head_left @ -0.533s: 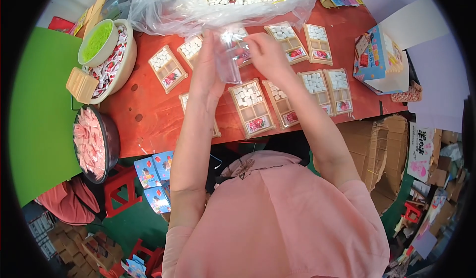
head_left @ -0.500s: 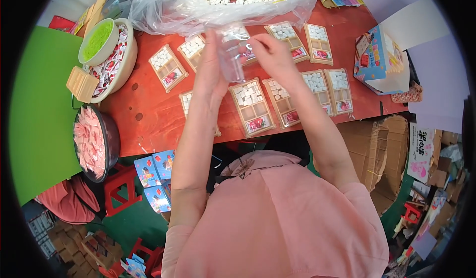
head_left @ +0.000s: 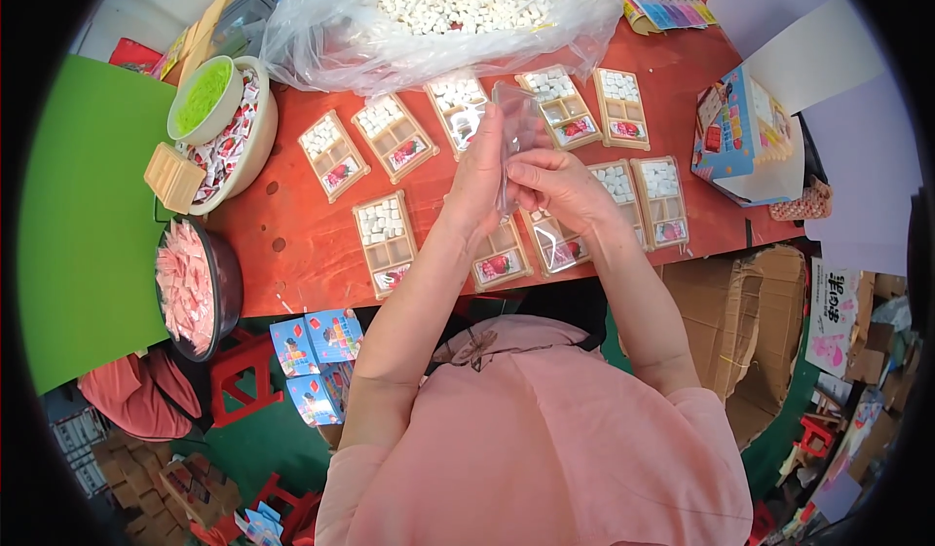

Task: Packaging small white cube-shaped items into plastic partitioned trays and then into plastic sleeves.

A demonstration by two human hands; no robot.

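Observation:
Over the middle of the red table, my left hand is raised with its palm against thin clear plastic covers, holding them upright. My right hand pinches their near edge, its fingers curled close to the left palm. Beneath and around the hands lie two rows of beige compartment trays, such as the front left tray and a back tray. White cubes fill one end of each, and red-printed packets sit in another compartment. The tray at the front right shines as if under clear plastic. My hands partly hide the middle front trays.
A large clear bag of white cubes spreads across the back. To the left stand a cream basin of wrapped packets, a bowl of green shreds and a black basin of pink packets. A blue printed box stands right.
My hands have come closer together and shifted right. The right fingers have moved down to the covers' near edge, and the front left tray now shows more fully.

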